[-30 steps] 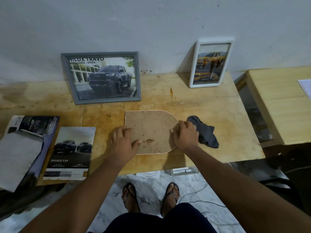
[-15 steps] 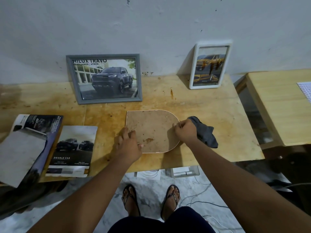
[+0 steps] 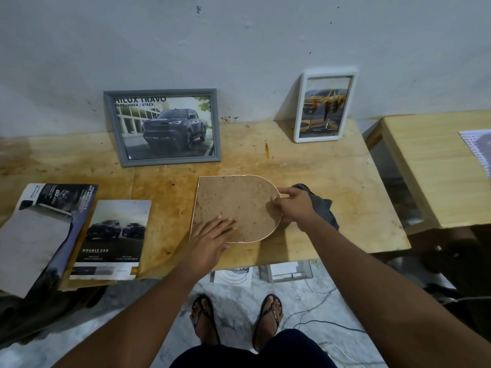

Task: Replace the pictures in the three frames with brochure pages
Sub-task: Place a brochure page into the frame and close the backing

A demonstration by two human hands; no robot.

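Note:
An arch-shaped frame [image 3: 236, 200] lies face down on the wooden table [image 3: 318, 176], its brown backing board up. My left hand [image 3: 212, 235] rests flat on its near left corner, fingers spread. My right hand [image 3: 295, 205] pinches the frame's rounded right edge between thumb and fingers. A grey frame [image 3: 163, 127] with a dark pickup page and a white frame [image 3: 322, 106] with a yellow car page lean on the wall. Brochure pages [image 3: 114, 237] lie at the left.
A dark grey cloth [image 3: 324, 208] lies just right of my right hand. More brochure sheets [image 3: 42, 229] overhang the table's left front edge. A second wooden table [image 3: 435, 166] stands to the right across a gap. Cables and my sandalled feet are on the floor below.
My left hand slid from the frame's left edge onto the backing board and flattened out. My right hand shifted from a closed grip to a pinch at the rounded edge.

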